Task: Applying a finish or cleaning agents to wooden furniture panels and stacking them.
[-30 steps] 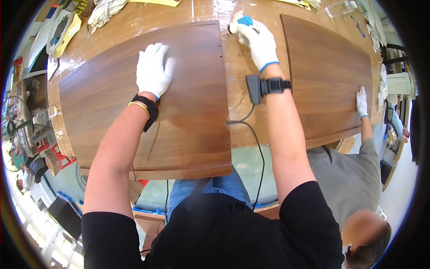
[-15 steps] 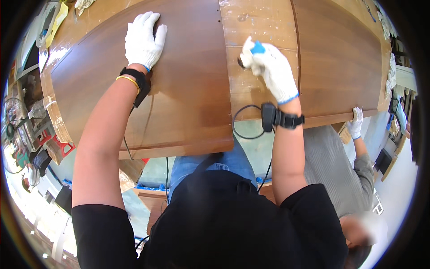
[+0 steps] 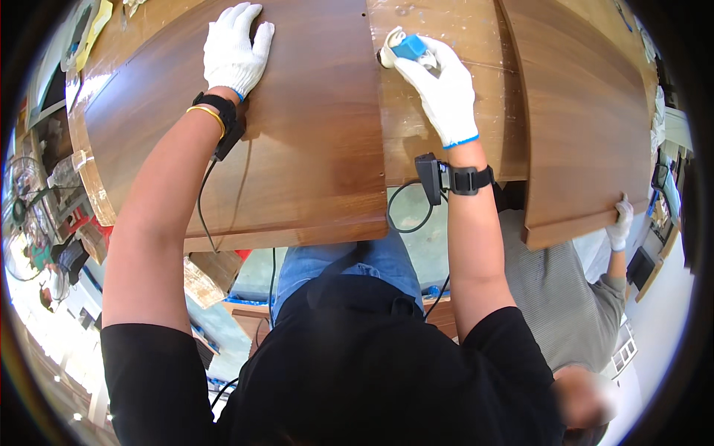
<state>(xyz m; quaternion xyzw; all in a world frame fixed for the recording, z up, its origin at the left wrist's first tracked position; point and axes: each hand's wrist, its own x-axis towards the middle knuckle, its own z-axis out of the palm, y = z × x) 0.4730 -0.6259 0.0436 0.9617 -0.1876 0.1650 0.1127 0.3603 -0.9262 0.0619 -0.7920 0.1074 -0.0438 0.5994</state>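
Note:
My left hand (image 3: 235,53), in a white knit glove, lies flat with fingers stretched on the broad brown wooden panel (image 3: 297,156) in front of me. My right hand (image 3: 448,88), gloved the same way, grips a small blue block (image 3: 409,47) together with a pale, cloth-like piece (image 3: 394,39). A dark spot shows at the lower edge of this bundle. The hand hovers by the panel's right edge, above a worn tan tabletop (image 3: 476,89); whether the bundle touches the panel I cannot tell.
At the right, a second brown panel (image 3: 587,126) lies skewed, its near edge gripped by a co-worker's gloved hand (image 3: 619,224). That person, in a grey top (image 3: 558,305), stands close on my right. Black cables (image 3: 201,212) hang from both my wrist straps. Clutter fills the far left.
The right-hand panel has shifted right and toward me, along with the co-worker's hand. My right hand has moved away from me and slightly left with the blue block; my left hand has moved slightly farther away.

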